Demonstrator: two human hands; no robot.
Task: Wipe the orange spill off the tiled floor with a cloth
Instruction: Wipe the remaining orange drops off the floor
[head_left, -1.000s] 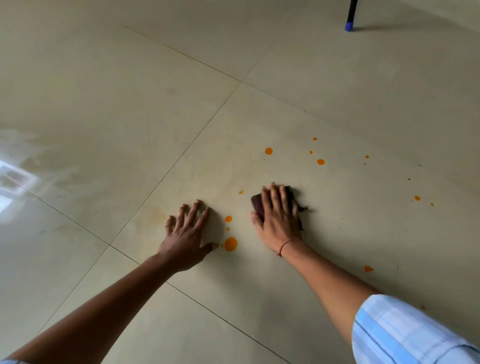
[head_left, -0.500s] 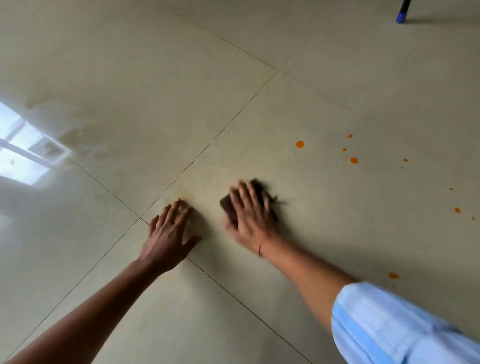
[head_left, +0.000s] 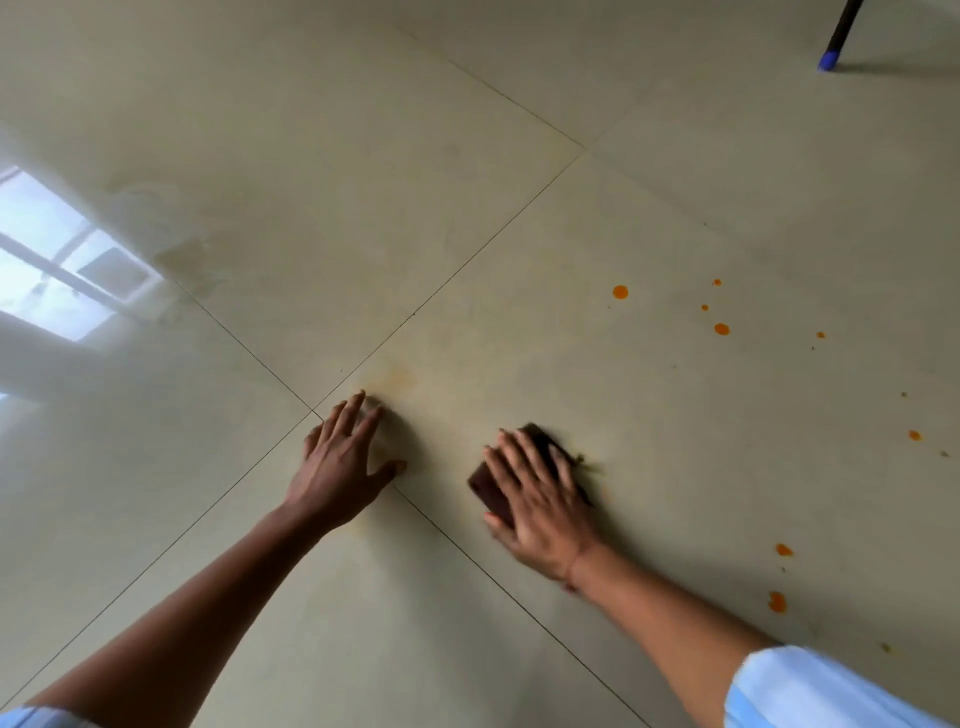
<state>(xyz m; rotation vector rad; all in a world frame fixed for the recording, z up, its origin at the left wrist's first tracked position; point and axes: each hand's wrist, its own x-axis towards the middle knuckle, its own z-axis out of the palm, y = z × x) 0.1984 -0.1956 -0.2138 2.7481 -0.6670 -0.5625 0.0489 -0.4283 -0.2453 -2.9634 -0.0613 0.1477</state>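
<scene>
Two bare hands rest on the pale glossy tiled floor (head_left: 467, 182). The right hand (head_left: 540, 499) lies flat, fingers spread, pressing down on a dark maroon folded cloth (head_left: 493, 491); it pins the cloth rather than clenching it. The left hand (head_left: 337, 467) is released, palm down and holding nothing, and appears to serve as a brace just beside the crossing of the grout lines (head_left: 317, 410).

The cloth sits under the right palm, with one edge showing on the thumb side and a frayed corner showing beyond the fingertips. It looks soft, light and limp, so it will likely bunch or fold if pushed from one edge. A flat palm over its middle, with fingers spread to hold the corners down, is the likely best hold. The polished tile looks slippery, so the cloth should slide easily under moderate pressure.

Relative to the cloth, a faint yellowish smear (head_left: 400, 379) lies up and to the left, beyond the left hand's fingertips. Bright orange droplets (head_left: 620, 292) remain farther up and to the right, well apart from the cloth, and more orange spots (head_left: 777, 601) lie to its lower right. A dark furniture leg with a blue tip (head_left: 830, 60) stands far beyond the cloth. By this layout, the wiping is only partly complete.
</scene>
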